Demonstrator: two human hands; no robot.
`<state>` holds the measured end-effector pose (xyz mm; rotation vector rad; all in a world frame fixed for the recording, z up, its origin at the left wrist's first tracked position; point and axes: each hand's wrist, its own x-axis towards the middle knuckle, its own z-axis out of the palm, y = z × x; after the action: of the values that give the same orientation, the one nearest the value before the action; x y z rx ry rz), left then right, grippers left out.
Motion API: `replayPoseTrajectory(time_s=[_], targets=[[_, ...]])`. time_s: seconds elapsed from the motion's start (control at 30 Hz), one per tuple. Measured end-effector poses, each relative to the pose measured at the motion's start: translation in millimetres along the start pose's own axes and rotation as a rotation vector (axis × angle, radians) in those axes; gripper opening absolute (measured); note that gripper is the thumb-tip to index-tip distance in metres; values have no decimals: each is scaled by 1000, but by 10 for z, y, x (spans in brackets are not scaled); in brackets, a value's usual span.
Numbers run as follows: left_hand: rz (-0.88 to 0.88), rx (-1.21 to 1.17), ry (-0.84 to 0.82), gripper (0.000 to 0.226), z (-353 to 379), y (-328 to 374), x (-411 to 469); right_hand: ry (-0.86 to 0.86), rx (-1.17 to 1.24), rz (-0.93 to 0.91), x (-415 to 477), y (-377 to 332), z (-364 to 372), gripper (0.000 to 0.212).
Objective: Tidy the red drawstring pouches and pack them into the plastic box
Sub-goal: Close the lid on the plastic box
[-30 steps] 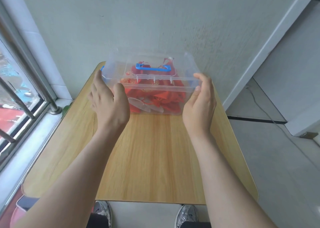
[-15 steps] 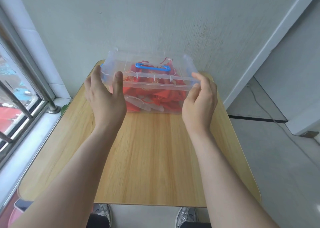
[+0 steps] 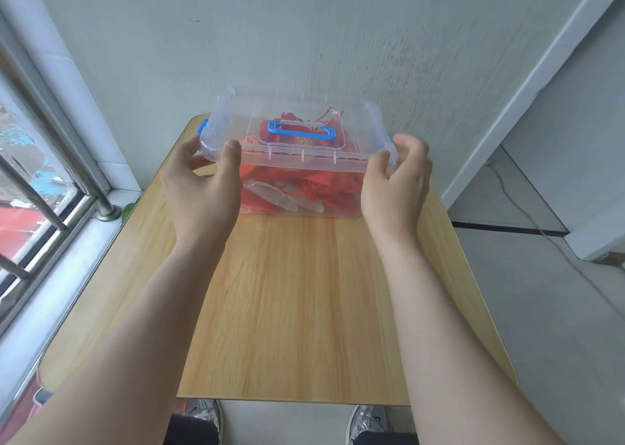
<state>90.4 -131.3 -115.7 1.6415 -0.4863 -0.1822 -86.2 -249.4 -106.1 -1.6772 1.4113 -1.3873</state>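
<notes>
**A:** Which way does it lie?

**B:** The clear rectangular plastic box (image 3: 301, 156) is at the far end of the light wooden bench (image 3: 304, 295). Its long axis runs left to right, parallel to the grey wall (image 3: 304, 38) just behind it. The lid is on, and the blue carrying handle (image 3: 302, 134) on top runs along the same line.

**A:** And the pouches?

**B:** The red drawstring pouches (image 3: 324, 187) are inside, heaped up and visible through the near side.

**A:** What room is there around it?

**B:** A broad stretch of wood lies between the box and the bench's near edge. A white sill and a barred window (image 3: 37, 187) run close along the left edge. On the right the edge gives onto grey floor.

**A:** And the hands?

**B:** Both arms reach forward, roughly parallel. The left hand (image 3: 199, 191) grasps the box's left end, with the thumb on the lid's front rim and the fingers (image 3: 191, 147) curled round below the blue latch (image 3: 202, 127). The right hand (image 3: 397, 191) grasps the right end the same way, fingers (image 3: 412, 145) hooked round the corner.
</notes>
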Motion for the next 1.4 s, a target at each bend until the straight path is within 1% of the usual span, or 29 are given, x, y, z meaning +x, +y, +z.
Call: replayPoseTrajectory(time_s=[0.03,0.1,0.13,0.17,0.23,0.3,0.4,0.43,0.47,0.53,0.57,0.67,0.73,0.83,0.9,1.1,1.17,1.23,1.3,1.33,1.4], targets=[[-39,-38,-13,29,-10,21,-5,-35,51,104,31,1,7,40],[-129,-93,-56,40,-19,43,9,-142,197,348,76,7,28,41],[-165,-120,-76,43,-14,46,24,-193,277,446,90,16,41,41],[-195,-152,-96,44,-6,52,32,-229,358,519,108,37,55,46],[-238,-207,-140,40,21,44,42,-254,466,587,146,88,63,49],[-257,-238,-160,38,56,37,39,-285,482,611,158,133,65,44],[-290,-277,-163,49,97,6,44,-336,523,681,152,118,38,52],[-312,-295,-159,54,109,2,45,-340,527,685,160,110,31,50],[-334,-315,-151,60,121,-11,57,-339,532,676,161,88,16,42],[-350,-347,-134,66,150,-10,50,-304,511,598,165,27,-9,23],[-347,-359,-126,66,165,-4,41,-265,482,537,165,9,-14,19],[-310,-373,-99,62,188,-14,34,-185,403,349,126,-2,28,27],[-258,-350,-90,63,199,-22,23,-160,334,269,109,40,83,30],[-170,-307,-88,69,194,1,-5,-136,247,231,108,70,155,43],[-109,-277,-93,67,181,31,-29,-133,200,221,96,57,173,53],[3,-165,-167,59,156,49,-78,-110,177,211,91,8,146,51],[20,-111,-183,60,143,22,-90,-59,153,159,48,-22,171,51],[8,-122,-147,64,150,-27,-93,64,1,-13,-62,-80,189,45],[-41,-129,-24,66,179,-74,-82,177,-217,-259,-189,-119,226,42],[-45,-103,33,64,203,-86,-81,190,-292,-388,-243,-115,248,41],[15,-27,76,49,239,-103,-89,122,-367,-619,-334,-74,315,39]])
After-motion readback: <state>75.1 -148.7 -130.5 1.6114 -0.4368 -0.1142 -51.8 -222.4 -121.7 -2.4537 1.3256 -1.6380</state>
